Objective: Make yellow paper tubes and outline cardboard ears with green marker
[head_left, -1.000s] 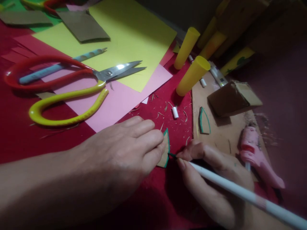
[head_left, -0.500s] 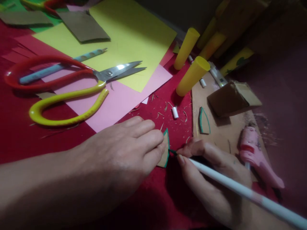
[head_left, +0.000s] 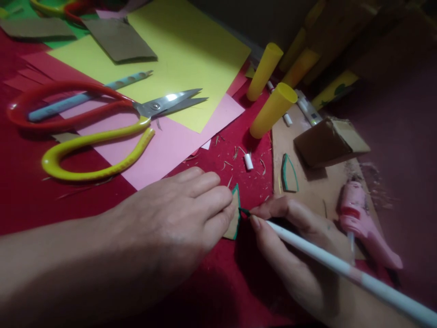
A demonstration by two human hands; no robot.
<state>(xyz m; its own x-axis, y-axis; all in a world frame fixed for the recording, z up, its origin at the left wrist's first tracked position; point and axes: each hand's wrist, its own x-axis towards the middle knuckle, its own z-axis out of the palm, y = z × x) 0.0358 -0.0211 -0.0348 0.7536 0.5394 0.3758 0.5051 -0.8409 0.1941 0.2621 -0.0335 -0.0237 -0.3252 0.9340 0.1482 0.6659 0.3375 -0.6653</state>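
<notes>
My left hand (head_left: pixel 184 214) holds a small cardboard piece (head_left: pixel 234 223) down on the red cloth, its fingers pressed together over the piece's left part. A green line runs along the piece's right edge. In my right hand (head_left: pixel 293 246) is a white marker (head_left: pixel 327 258), its green tip touching that edge. A white cap (head_left: pixel 248 161) lies just above the hands. To the right, another small cardboard piece (head_left: pixel 290 174), outlined in green, rests on a cardboard sheet (head_left: pixel 310 191).
Scissors (head_left: pixel 150 108) with red and yellow handles and a blue pencil (head_left: pixel 68 104) lie over yellow paper (head_left: pixel 177 59) and pink paper (head_left: pixel 136 159). Two yellow tubes (head_left: pixel 273 111) stand beyond. On the right are a folded cardboard block (head_left: pixel 324 142) and a pink glue gun (head_left: pixel 367 223).
The marker tip has moved slightly up along the cardboard piece's edge, with my right hand shifting a little. My left hand has stayed in place.
</notes>
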